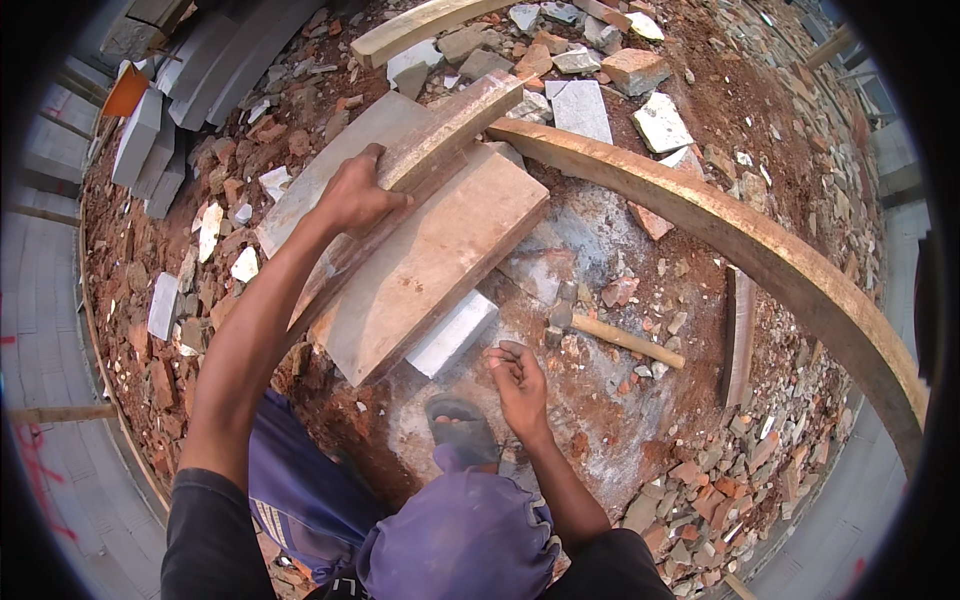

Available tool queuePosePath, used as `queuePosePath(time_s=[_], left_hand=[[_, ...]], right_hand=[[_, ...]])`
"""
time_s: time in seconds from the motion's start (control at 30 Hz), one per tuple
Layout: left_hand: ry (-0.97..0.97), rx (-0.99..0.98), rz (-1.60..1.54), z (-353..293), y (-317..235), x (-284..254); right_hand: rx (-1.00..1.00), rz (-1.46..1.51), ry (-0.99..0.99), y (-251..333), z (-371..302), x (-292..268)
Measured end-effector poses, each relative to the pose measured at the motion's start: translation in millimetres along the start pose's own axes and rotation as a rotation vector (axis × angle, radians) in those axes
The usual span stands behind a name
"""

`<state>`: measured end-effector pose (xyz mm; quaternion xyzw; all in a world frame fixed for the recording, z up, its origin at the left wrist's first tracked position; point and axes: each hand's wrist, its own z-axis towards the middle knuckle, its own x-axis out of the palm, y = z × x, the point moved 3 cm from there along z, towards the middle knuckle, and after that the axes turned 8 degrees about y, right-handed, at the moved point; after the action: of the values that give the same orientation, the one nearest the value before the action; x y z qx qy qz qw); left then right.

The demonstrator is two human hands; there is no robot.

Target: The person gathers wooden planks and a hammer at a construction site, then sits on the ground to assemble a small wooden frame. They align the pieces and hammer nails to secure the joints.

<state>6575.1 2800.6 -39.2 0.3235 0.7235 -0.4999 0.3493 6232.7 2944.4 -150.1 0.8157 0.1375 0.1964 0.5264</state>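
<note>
Slab, centre, tilted, its near end propped on a white block. On top, a wooden bar, far end up right. Left hand gripping the bar's edge, fingers pressed together, curled over it. Right hand near, right of the block, fingers loosely curled, holding nothing visible. Hammer just right on the ground. Curved plank far right. Rubble left.

Single fisheye view from my head, looking steeply down, close over my knee, my forearms entering from the lower edge, rubble-strewn ground bending toward the rim
</note>
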Motion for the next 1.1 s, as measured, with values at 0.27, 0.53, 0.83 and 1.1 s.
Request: queuePosePath(time_s=[0.27,0.53,0.83,1.1], left_hand=[[-0.017,0.092,-0.011,27,-16,4],[-0.01,0.063,-0.013,35,-24,5],[-0.044,0.045,0.042,42,-22,8],[-0.015,0.073,0.052,39,-25,5]], right_hand=[[0.014,-0.041,-0.024,-5,-1,-4],[0.038,-0.095,-0.01,2,10,-7],[-0.014,-0.086,0.015,17,23,0],[-0.065,-0.011,0.023,7,32,6]])
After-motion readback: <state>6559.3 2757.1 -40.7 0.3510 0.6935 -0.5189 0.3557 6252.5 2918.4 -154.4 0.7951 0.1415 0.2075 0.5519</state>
